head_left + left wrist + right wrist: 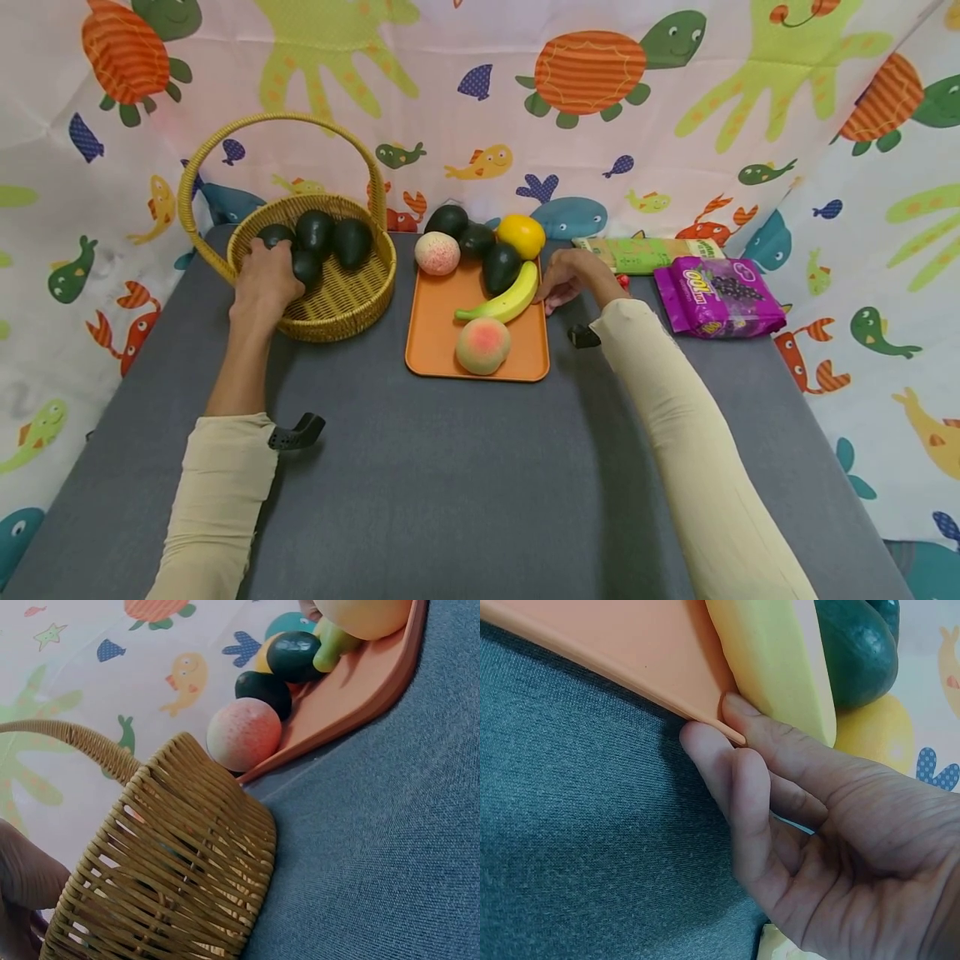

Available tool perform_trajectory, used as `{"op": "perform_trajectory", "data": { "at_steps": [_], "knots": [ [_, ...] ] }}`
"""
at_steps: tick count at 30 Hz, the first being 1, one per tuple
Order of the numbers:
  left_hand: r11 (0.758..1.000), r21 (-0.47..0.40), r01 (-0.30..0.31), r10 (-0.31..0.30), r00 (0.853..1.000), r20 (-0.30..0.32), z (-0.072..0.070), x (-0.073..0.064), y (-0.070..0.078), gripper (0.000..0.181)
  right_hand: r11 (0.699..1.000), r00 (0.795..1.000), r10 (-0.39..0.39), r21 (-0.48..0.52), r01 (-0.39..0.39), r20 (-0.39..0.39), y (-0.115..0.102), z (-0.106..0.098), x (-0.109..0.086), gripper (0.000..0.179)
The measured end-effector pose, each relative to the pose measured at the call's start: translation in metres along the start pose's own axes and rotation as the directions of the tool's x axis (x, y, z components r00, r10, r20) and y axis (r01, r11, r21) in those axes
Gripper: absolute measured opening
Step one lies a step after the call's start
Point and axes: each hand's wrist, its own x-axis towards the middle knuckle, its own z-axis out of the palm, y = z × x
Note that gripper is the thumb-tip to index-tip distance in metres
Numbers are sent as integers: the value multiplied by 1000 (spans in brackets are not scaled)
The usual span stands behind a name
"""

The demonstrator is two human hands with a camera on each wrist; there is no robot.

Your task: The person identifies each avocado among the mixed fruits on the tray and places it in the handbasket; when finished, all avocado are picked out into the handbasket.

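The right hand pinches an orange rectangular tray. The left hand, grip unclear, touches dark-green avocados in a yellow wicker basket.

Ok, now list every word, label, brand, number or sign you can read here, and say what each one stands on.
"OOL": large yellow letters on the purple packet; the smaller print around them is too blurred to read.
Green packet: any print is too small and blurred to read.
No other text is legible in the three views.
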Motion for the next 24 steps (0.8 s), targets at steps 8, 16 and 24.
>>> {"op": "perform_trajectory", "data": {
  "at_steps": [8, 16, 24],
  "knots": [
    [999, -29, 19, -19, 1000, -5, -2, 0, 4, 80, 1000, 1000, -10, 18, 10, 0, 2, 1, 0, 18],
    [1000, -18, 13, -14, 1000, -15, -3, 0, 8, 78, 1000, 1000, -5, 18, 5, -3, 2, 1, 1, 18],
    [1000, -6, -6, 6, 999, -35, 0, -2, 13, 75, 1000, 1000, -4, 19, 5, -11, 1, 0, 1, 19]
  ]
}}
